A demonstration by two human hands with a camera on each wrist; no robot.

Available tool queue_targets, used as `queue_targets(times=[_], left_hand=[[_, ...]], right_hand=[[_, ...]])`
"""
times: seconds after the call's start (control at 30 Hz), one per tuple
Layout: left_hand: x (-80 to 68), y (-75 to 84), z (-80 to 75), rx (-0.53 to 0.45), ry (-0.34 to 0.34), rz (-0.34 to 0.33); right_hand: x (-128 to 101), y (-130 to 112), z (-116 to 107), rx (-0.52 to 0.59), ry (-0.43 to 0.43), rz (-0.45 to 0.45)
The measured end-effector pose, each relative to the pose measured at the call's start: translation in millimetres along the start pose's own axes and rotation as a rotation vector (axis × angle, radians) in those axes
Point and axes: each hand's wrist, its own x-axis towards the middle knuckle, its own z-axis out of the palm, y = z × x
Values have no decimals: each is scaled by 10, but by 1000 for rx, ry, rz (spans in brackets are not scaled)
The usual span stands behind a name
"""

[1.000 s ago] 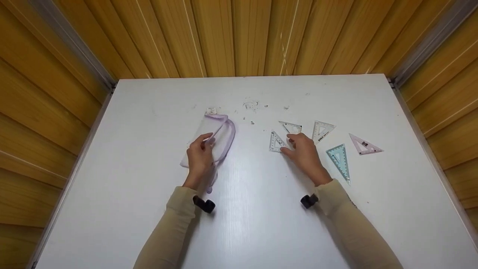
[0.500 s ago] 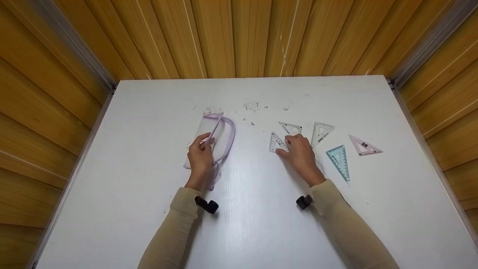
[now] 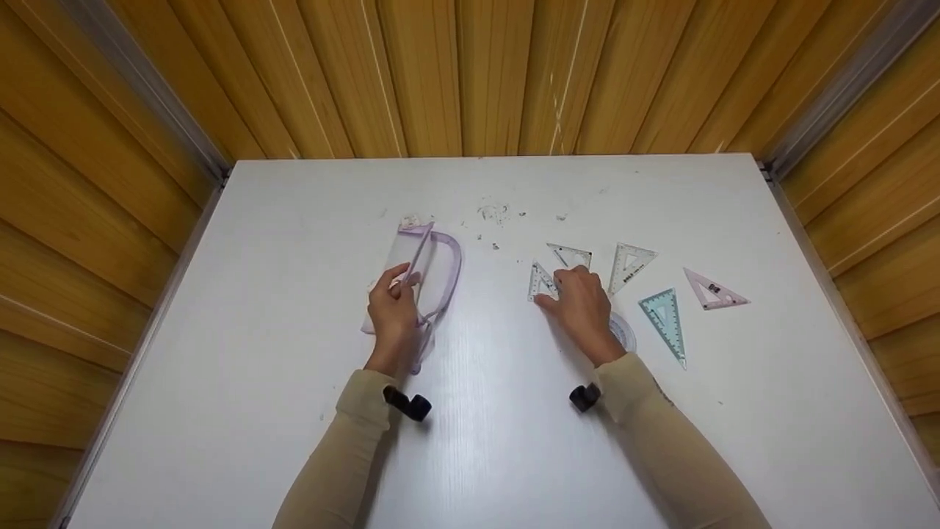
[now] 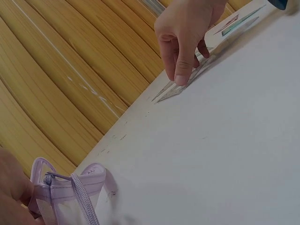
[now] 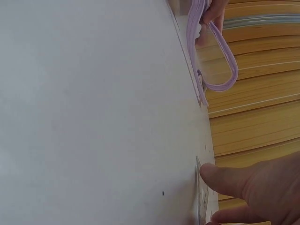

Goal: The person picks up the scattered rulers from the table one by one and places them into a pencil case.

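Note:
My left hand (image 3: 394, 305) holds the edge of a whitish zip pouch (image 3: 440, 275) with purple trim, its mouth parted. The pouch's purple zip and trim (image 4: 70, 187) show beside the hand in the left wrist view. My right hand (image 3: 584, 308) reaches down over a small clear set square (image 3: 540, 281) lying on the table. Its thumb (image 5: 213, 176) is at the set square's edge in the right wrist view, with the fingers set apart from the thumb. The hand covers part of that set square.
Around the right hand lie two more clear set squares (image 3: 631, 266), a teal set square (image 3: 665, 323) and a pink set square (image 3: 712, 290). A clear protractor (image 3: 623, 333) shows partly from under the right wrist. Dark marks (image 3: 493, 211) dot the white table (image 3: 477, 441). Wood-look panels (image 3: 485, 73) stand behind.
The right hand has shifted slightly left and down over the clear set square, and the protractor has come into sight by its wrist. The pouch's upper edge has been drawn up and its opening looks wider.

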Motion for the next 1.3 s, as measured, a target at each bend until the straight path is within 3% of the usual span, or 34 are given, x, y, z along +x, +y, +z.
queue_targets(times=[0.23,0.37,0.67,0.8,1.13,1.3], left_hand=[[-26,27,20,-25,6,-5],[-40,49,40,-18,21,48],[-66,67,113,28,68,175],[-65,45,119,-2,76,169],[-74,37,116,-42,66,98],[-81,28,106,-60,48,107]], right_hand=[[15,20,-22,42,-6,1],[44,55,-55,82,-18,-3],[139,160,-171,229,-120,79],[181,232,-230,285,-154,106],[228,364,-287,352,-127,72],[269,410,-299,423,-131,101]])
